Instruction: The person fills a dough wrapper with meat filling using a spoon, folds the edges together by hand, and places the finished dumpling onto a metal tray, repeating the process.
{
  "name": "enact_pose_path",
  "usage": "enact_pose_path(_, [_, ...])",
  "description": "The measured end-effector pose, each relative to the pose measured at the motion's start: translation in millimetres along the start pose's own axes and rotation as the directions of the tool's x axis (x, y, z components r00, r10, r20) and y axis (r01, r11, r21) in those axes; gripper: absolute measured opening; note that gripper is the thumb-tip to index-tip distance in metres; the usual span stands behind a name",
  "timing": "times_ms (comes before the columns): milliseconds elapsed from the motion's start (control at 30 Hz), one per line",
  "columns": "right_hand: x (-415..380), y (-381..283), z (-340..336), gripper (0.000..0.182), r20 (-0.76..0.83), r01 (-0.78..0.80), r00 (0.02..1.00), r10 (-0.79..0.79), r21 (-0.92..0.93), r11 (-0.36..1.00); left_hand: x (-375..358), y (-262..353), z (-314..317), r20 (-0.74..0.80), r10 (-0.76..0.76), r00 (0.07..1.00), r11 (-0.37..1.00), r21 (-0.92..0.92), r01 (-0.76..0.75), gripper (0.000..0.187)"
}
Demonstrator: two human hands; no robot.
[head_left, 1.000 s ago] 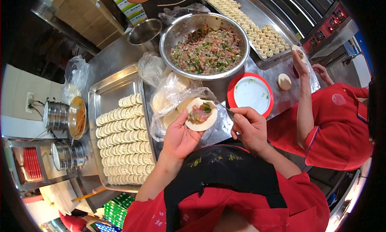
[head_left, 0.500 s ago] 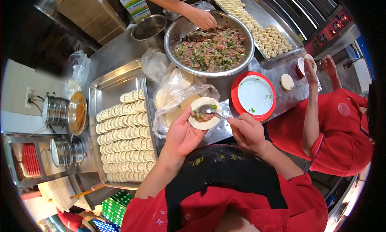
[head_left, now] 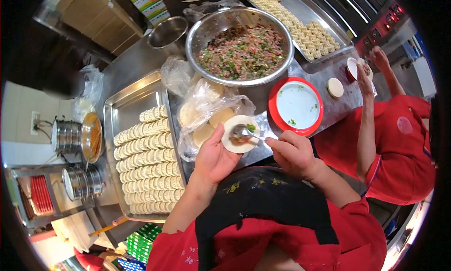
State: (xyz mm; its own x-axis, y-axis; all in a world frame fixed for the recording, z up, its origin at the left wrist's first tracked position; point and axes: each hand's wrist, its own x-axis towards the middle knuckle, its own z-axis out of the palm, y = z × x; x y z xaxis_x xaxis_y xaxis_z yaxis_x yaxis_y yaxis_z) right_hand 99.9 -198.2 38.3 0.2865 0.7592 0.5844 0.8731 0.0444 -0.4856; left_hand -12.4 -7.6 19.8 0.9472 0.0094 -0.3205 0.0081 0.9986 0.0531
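Note:
A round dough wrapper (head_left: 231,142) lies across the fingers of my left hand (head_left: 213,158), its thumb at the near edge. My right hand (head_left: 292,153) grips the handle of a metal spoon (head_left: 242,130), whose bowl presses on meat filling at the wrapper's middle. A bit of green shows beside the spoon. Behind my hands stands a big steel bowl (head_left: 193,45) of meat and green filling. More wrappers (head_left: 221,116) lie in a clear plastic bag, left of the held one. A red-rimmed plate (head_left: 274,102) with green scraps is at the right.
A steel tray (head_left: 112,109) with rows of pleated dumplings is at the left, another tray (head_left: 345,38) at the back right. A co-worker in red (head_left: 399,149) at the right holds a filled wrapper. A single dough disc (head_left: 335,87) lies nearby. An empty steel bowl (head_left: 169,32) stands behind.
The other person's hand has left the big filling bowl. The spoon has turned over the filling in my wrapper. The co-worker's far hand at the right has lifted slightly.

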Motion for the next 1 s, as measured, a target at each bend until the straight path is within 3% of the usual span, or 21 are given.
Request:
enact_pose_path(167, [-13.1,-1.2,-5.0,0.033,-0.054,-0.118,0.991,0.121,0.056,0.991,13.4,-3.5,-15.7,0.140,-0.091,0.986,0.973,-0.196,0.118,0.047])
enact_pose_path(233, [-23.3,5.5,-18.9,0.029,-0.188,-0.305,0.935,0.300,0.004,0.952,16.0,-8.3,-13.3,-0.026,-0.016,1.000,0.991,-0.137,0.012,0.047])
enact_pose_path(300, [-38.0,17.6,-27.4,0.018,-0.303,-0.633,0.735,0.607,0.012,0.774,21.2,-11.4,-17.2,-0.068,-0.029,0.997,0.995,-0.094,0.022,0.047])
enact_pose_path(333, [-54.2,34.2,-27.6,0.016,-0.312,-0.734,0.659,0.684,-0.070,0.676,25.1,-13.8,-18.9,-0.061,-0.055,0.997,0.988,-0.148,0.046,0.047])
enact_pose_path(433, [-95.2,72.4,-23.0,0.012,-0.350,-0.724,0.681,0.643,-0.195,0.661,35.1,-20.0,-20.0,-0.086,-0.074,0.994,0.984,-0.170,0.059,0.046])
enact_pose_path(500, [-99.8,75.4,-20.8,0.007,-0.142,-0.644,0.735,0.663,-0.453,0.616,40.1,-25.2,-17.6,-0.113,-0.065,0.991,0.989,-0.140,0.049,0.046])
enact_pose_path(533, [-98.2,71.6,-22.0,0.013,-0.063,-0.600,0.747,0.662,-0.495,0.629,42.4,-27.5,-15.1,-0.151,-0.029,0.988,0.997,-0.070,0.018,0.046])
enact_pose_path(633, [-76.7,54.2,-31.0,0.014,-0.110,-0.585,0.782,0.613,-0.470,0.661,45.8,-28.2,-12.7,-0.167,0.027,0.986,1.000,-0.001,-0.028,0.046])
enact_pose_path(700, [-53.6,40.8,-39.9,0.014,-0.133,-0.586,0.793,0.594,-0.435,0.684,46.3,-28.3,-9.9,-0.196,0.095,0.976,0.993,0.093,-0.078,0.046])
enact_pose_path(767, [-30.6,31.1,-43.6,0.012,-0.279,-0.535,0.817,0.505,-0.036,0.844,44.5,-28.0,-7.4,-0.147,0.106,0.983,0.988,0.128,-0.087,0.044])
enact_pose_path(800, [-16.8,21.0,-48.9,0.012,-0.183,-0.566,0.796,0.577,0.113,0.816,43.3,-27.8,-6.2,-0.103,0.108,0.989,0.983,0.160,-0.091,0.042])
enact_pose_path(900, [7.7,15.1,-35.1,0.011,-0.087,-0.499,0.843,0.531,0.241,0.832,37.7,-30.9,2.6,-0.142,0.170,0.975,0.956,0.265,-0.128,0.043])
enact_pose_path(1000, [15.9,20.3,-24.9,0.011,-0.043,-0.492,0.857,0.513,0.227,0.841,28.2,-27.1,5.9,-0.135,0.203,0.970,0.951,0.263,-0.162,0.042])
